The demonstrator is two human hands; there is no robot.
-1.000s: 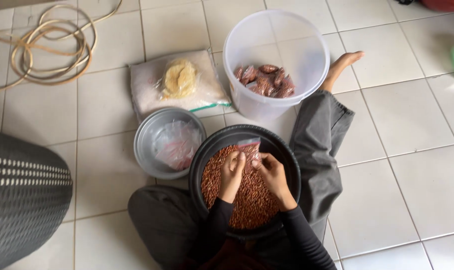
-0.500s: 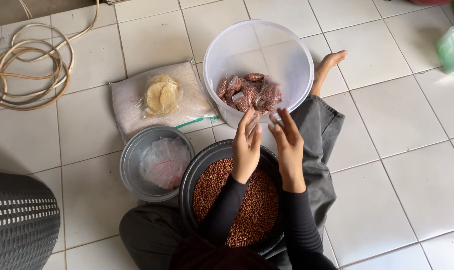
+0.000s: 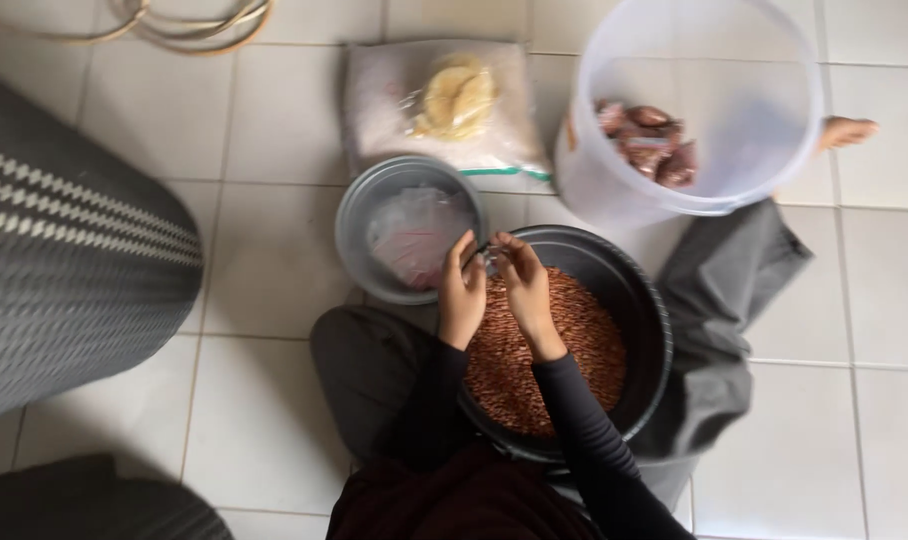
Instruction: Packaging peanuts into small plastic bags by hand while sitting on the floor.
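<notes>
My left hand and right hand are raised close together, fingertips almost meeting, at the far rim of a black basin that rests in my lap. Between the fingertips I seem to pinch a small piece of clear plastic, perhaps a little bag; it is too small and blurred to say how firmly either hand grips it. Holding it right over the rim means anything that drops should fall back into the basin.

The basin is heaped with small reddish-brown beans or nuts, directly under my wrists. Just beyond my left hand, touching or nearly touching the basin, sits a grey metal bowl with crumpled clear plastic lying in it, within easy reach. Farther out on my right stands a tall translucent bucket with a few filled brown packets at the bottom, its open mouth facing up. Beside it lies a flat plastic bag with something yellow inside.

I sit on a white tiled floor, my bare foot just past the bucket. A dark woven basket crowds my left side; open tiles remain to the right.
</notes>
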